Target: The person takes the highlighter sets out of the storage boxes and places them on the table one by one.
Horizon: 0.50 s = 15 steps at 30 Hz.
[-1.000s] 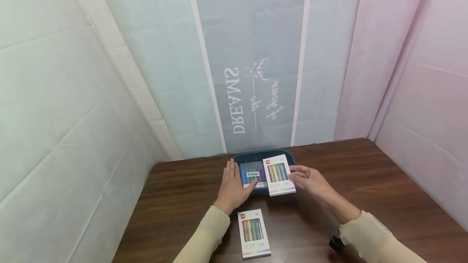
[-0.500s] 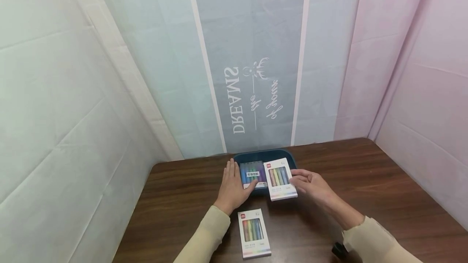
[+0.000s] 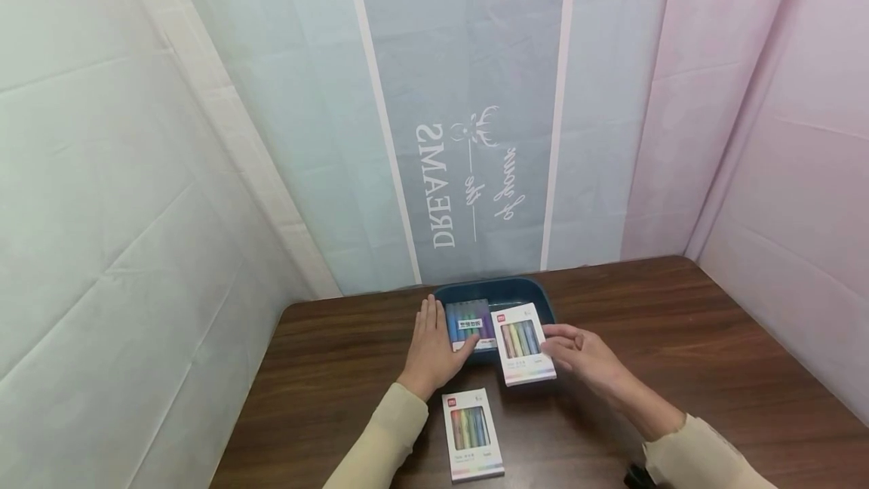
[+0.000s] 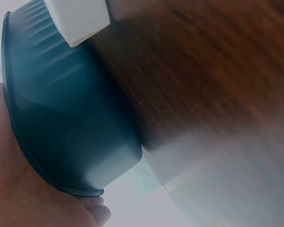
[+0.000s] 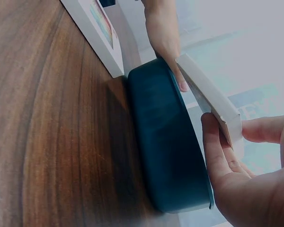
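My right hand pinches the right edge of a white box of coloured markers, thumb on one face and fingers behind in the right wrist view. The box is tilted above the near right rim of a dark teal plastic bin. My left hand lies along the bin's left rim with its fingers straight and thumb over the near edge. Inside the bin, beside that thumb, is a clear-fronted pack of blue, green and purple markers. A second white box of markers lies flat on the table nearer to me.
The bin stands near the back edge of the dark wooden table. Behind the table hangs a printed fabric backdrop. A small black object shows beside my right sleeve at the front.
My right hand has drawn the white box of markers down towards me and slightly right, uncovering more of the bin. The left hand and the box on the table have stayed put.
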Available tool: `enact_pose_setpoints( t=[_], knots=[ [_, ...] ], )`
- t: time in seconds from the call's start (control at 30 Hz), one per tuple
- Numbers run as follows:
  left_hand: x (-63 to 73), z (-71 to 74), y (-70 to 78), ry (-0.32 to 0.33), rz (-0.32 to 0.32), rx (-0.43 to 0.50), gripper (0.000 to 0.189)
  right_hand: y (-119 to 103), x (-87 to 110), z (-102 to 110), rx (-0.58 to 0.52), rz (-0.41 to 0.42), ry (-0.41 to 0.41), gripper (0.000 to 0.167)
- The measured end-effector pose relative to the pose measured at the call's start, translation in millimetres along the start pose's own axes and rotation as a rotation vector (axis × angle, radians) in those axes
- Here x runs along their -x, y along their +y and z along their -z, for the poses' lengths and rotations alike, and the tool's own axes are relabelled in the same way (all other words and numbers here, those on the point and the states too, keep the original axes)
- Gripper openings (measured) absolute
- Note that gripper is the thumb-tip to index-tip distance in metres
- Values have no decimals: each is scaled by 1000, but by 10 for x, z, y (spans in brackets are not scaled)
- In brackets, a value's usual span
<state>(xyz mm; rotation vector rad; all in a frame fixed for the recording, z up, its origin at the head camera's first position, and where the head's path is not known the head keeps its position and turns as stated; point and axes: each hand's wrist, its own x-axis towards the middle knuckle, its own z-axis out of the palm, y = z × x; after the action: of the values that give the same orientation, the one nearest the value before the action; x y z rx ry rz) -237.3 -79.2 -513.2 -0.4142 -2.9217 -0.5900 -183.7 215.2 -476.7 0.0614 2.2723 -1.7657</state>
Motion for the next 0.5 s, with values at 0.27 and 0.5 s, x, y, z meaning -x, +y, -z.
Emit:
enact_pose_setpoints(
  t=[0.27, 0.5],
  knots=[
    [8, -10, 2, 9, -1, -2, 106, 62, 49, 3, -28, 8, -27, 70],
    [2, -29, -2, 10, 1, -2, 107, 80, 96, -3, -45, 12, -43, 68]
  ],
)
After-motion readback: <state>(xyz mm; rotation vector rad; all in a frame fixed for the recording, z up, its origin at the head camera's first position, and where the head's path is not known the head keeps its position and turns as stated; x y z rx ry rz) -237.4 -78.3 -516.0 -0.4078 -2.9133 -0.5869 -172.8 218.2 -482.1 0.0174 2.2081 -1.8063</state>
